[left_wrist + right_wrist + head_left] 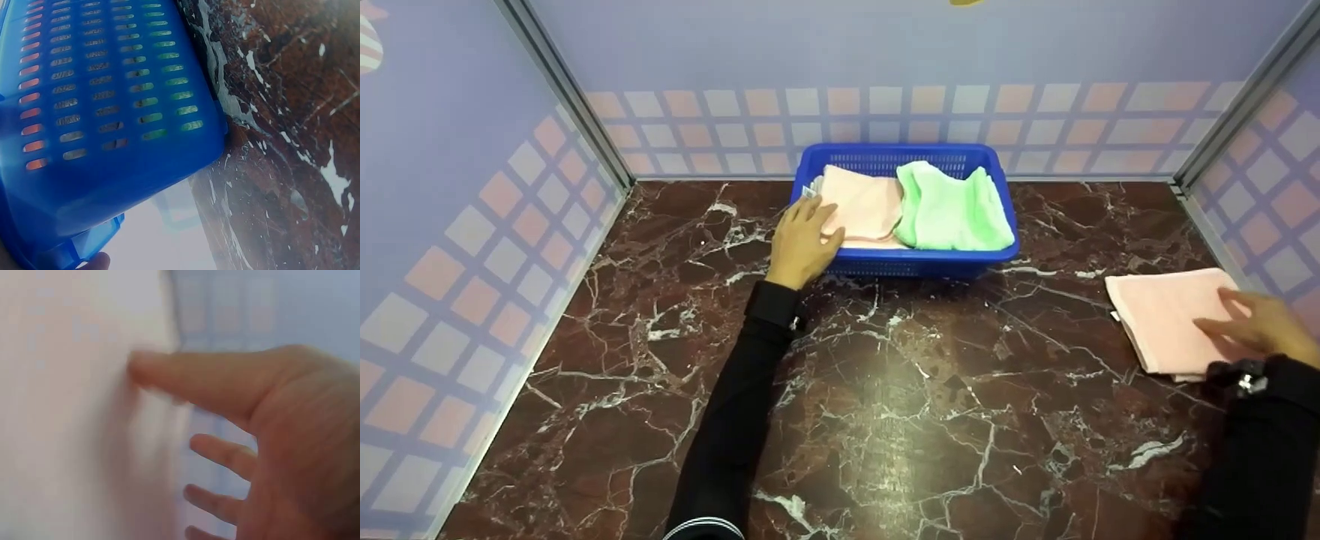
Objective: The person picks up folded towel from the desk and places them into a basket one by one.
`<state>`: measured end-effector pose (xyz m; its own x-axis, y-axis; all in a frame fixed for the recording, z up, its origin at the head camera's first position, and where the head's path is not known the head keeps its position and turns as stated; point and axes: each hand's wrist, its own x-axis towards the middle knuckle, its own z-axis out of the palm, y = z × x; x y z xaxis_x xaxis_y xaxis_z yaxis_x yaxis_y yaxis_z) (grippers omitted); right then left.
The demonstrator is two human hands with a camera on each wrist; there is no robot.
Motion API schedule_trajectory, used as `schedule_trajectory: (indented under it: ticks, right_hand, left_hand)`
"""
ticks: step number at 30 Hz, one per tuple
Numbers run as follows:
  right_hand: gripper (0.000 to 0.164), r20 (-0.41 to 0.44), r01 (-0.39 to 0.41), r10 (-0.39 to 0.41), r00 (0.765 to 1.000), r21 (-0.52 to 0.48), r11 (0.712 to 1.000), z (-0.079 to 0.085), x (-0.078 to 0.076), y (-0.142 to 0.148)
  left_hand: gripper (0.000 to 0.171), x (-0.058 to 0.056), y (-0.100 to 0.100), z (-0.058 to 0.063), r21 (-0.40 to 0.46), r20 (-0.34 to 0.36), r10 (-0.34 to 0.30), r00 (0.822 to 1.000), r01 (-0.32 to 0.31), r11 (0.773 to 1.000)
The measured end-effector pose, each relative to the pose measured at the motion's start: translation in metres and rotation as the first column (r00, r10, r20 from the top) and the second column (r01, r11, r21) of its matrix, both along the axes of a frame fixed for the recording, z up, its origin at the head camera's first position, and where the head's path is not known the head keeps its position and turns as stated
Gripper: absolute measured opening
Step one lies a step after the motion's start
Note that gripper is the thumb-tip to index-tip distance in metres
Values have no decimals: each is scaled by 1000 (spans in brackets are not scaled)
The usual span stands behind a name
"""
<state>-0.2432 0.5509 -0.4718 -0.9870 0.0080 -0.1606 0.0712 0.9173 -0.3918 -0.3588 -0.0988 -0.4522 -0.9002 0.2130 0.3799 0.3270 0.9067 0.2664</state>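
Note:
A blue basket [915,255] stands near the back wall with folded cloths inside. On the left in it lies a pink towel [859,202]; on the right, a light green towel [956,210]. My left hand [802,244] holds the basket's front left corner, thumb over the rim. In the left wrist view, a fingertip [98,261] shows just outside the basket wall [140,174]. At far right, my right hand [1264,326] lies over a folded pink towel [1170,319], thumb and forefinger apart. The right wrist view has its thumb [208,377] straight against the pink cloth [56,410].
The dark red marbled tabletop [885,420] has white veins. Behind the basket rises a pale blue wall [915,45] with a checked band. Panels [465,300] flank the table on both sides, the right one close to the right hand.

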Motion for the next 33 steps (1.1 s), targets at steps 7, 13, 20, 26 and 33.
schedule_trajectory:
  ticks: [7,13,20,26,33]
  right_hand:
    - [94,82,32,-40,996,104,994,-5,2,-8]
    - [101,128,-70,56,990,108,992,3,-13,-54]
    - [102,123,-182,158,980,213,960,6,-27,-141]
    - [96,140,-233,199,970,299,925,12,-29,-194]
    - [105,117,-266,241,963,305,915,10,-23,-232]
  left_hand:
    - [44,1,1,-1,-4,-16,2,1000,-2,1000]
    - [43,2,4,-3,-1,-17,-1,1000,1,1000]
    - [43,4,4,-3,-10,2,7,1000,-7,1000]
    - [43,2,2,-3,-10,-31,6,999,-6,1000]
    - [43,1,1,0,-14,-33,11,999,-11,1000]
